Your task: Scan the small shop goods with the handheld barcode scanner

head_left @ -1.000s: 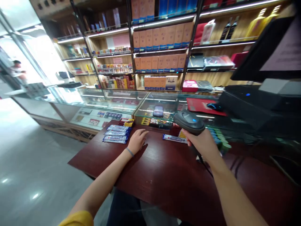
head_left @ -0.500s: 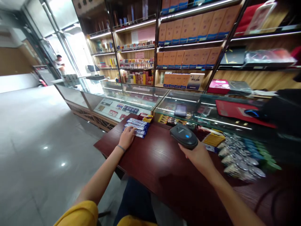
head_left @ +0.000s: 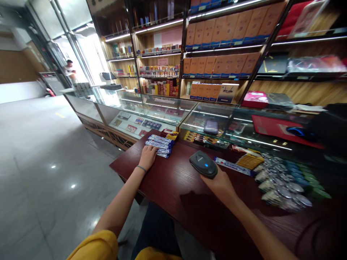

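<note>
head view, worktop [head_left: 173, 187] — item one: handheld scanner [head_left: 202, 164], black, blue light lit, raised above the worktop between the two packet groups. item two: blue-and-white packets [head_left: 159, 145], overlapping in a fanned row at the far left corner. item three: single blue-and-white packet [head_left: 234, 167], lying apart, beyond the scanner. handling note, by judgement: one packet at a time, separated from its neighbours, code flat and free of fingers, scanner nose squared to it, wrapper smoothed against glare. left hand [head_left: 148, 157]: fingers loosely bent, tips on the nearest packets — whether any is gripped cannot be told. right hand [head_left: 220, 182]: closed around the scanner's handle, touching nothing else.
</note>
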### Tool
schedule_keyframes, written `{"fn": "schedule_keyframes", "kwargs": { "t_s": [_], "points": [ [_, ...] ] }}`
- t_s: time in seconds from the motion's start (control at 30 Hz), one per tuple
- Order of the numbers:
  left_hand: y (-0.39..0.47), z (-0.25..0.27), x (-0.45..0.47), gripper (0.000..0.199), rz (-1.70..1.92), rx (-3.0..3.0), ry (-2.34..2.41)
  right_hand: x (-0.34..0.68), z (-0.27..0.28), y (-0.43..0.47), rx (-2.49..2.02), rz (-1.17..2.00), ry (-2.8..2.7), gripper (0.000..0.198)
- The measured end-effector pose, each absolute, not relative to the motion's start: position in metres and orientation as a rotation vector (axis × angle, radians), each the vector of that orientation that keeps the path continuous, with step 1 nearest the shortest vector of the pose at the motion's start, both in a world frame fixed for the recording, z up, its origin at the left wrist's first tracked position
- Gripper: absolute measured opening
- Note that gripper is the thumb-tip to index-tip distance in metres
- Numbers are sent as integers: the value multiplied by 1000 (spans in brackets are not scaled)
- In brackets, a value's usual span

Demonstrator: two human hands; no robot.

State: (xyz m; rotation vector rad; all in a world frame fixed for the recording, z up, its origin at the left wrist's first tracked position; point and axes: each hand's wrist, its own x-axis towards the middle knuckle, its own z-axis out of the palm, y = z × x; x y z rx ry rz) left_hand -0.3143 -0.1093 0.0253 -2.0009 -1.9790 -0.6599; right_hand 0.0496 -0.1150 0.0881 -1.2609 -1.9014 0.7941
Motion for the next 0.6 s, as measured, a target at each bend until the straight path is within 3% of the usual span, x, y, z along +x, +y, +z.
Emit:
{"fn": "schedule_keyframes", "kwargs": {
  "t_s": [0.17, 0.3, 0.43, 0.6],
  "points": [
    [-113, 35, -302, 23, -759, -2082, -1914, 60, 87, -109, -1298, 724, -1919, 35],
    [-107, 48, -273, 23, -1164, -2160, -1982, 68, 86, -106, -1305, 640, -1867, 37],
    [-85, 59, -226, 25, -1847, -2159, -2419, 77, 87, -104, -1266, 596, -1836, 46],
    [-55, 66, -163, 20, -3127, -1872, -2570, 96, 98, -104, -1276, 557, -1843, 37]
  ]
}}
